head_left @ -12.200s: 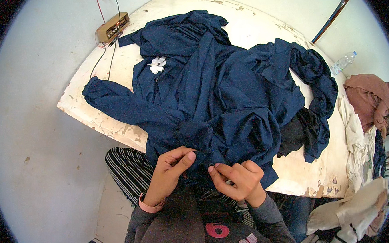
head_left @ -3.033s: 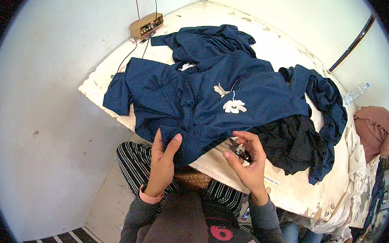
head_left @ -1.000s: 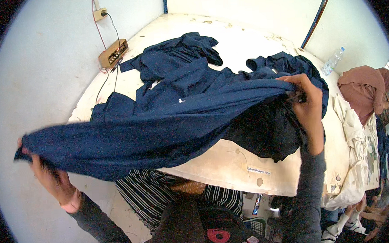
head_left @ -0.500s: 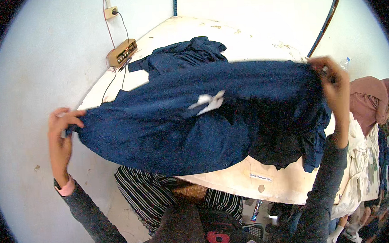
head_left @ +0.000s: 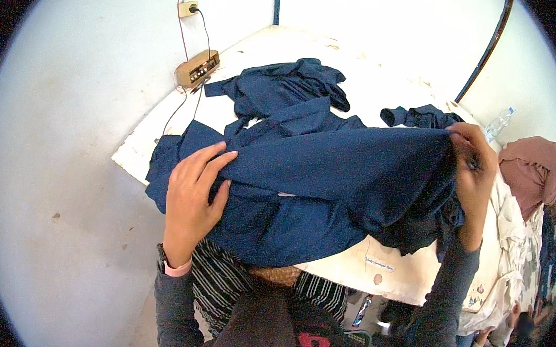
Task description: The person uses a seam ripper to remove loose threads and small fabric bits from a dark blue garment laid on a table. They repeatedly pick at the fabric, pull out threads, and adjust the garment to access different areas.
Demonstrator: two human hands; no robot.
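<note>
A dark navy garment (head_left: 329,170) stretches between my hands over the near side of the pale table. At its right end my right hand (head_left: 472,168) is closed, pinching the upper edge and lifting it so the cloth hangs in a sloping fold. My left hand (head_left: 193,194) lies on the cloth's left part, thumb and fingers apart. A small whitish bit shows in a slit at the middle of the garment. Just behind it lies a crumpled navy garment (head_left: 285,87), and another dark piece of cloth (head_left: 424,115) rests beyond my right hand.
A brown box with cords (head_left: 198,69) sits at the table's far left edge, below a wall socket (head_left: 188,9). To the right are a clear plastic bottle (head_left: 499,122), a person in a brown head covering (head_left: 532,164) and cream cloth (head_left: 511,235). The table (head_left: 341,268) curves close to my lap.
My left hand has moved right from the garment's left end and now lies on top of the cloth. The garment has dropped onto the table at the left; my right hand still grips its end, slightly lower.
</note>
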